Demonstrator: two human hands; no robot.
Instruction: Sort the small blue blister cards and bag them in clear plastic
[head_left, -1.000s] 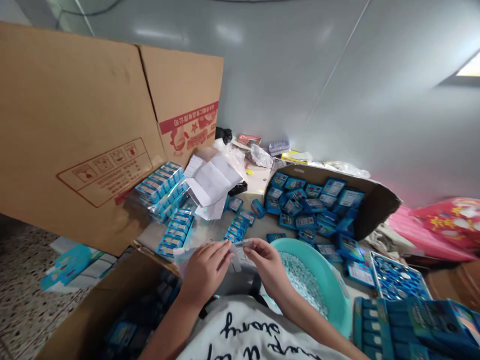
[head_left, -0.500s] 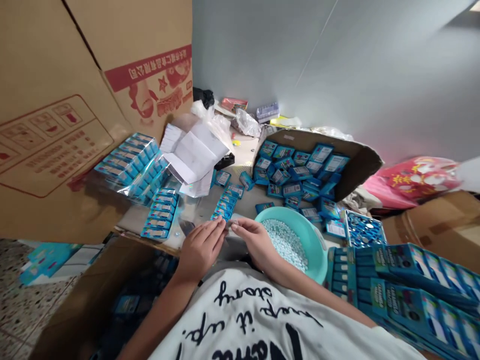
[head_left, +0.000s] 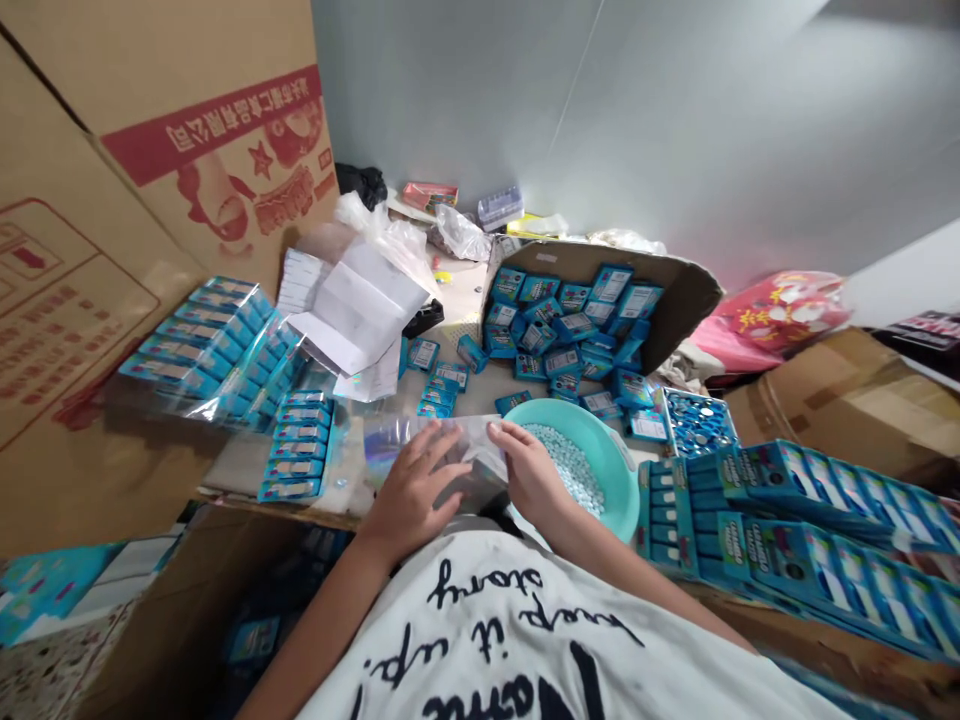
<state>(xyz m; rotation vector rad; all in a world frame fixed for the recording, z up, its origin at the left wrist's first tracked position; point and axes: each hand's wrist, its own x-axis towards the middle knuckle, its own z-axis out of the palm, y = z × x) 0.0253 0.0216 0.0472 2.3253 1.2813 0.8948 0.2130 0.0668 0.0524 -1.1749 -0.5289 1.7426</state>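
A clear plastic bag with a shiny, reflective surface stretches between my hands at the table's near edge. My right hand pinches its right end between thumb and fingers, just left of a turquoise basin of small pale pellets. Spread fingers of my left hand lie over the bag's left part, holding nothing. Behind the bag, a short row of small blue boxes is partly covered by it. Another row of blue boxes stands to the left of my left hand.
A tilted carton spills loose blue boxes at the back. Plastic-wrapped blue packs and white papers lie left. A tray of small blue items and stacked display boxes stand right. A tall cardboard box rises at left.
The plastic bag now lies spread out between my hands, which have moved apart. My left fingers have opened out. The whole view has swung, so surroundings appear farther left.
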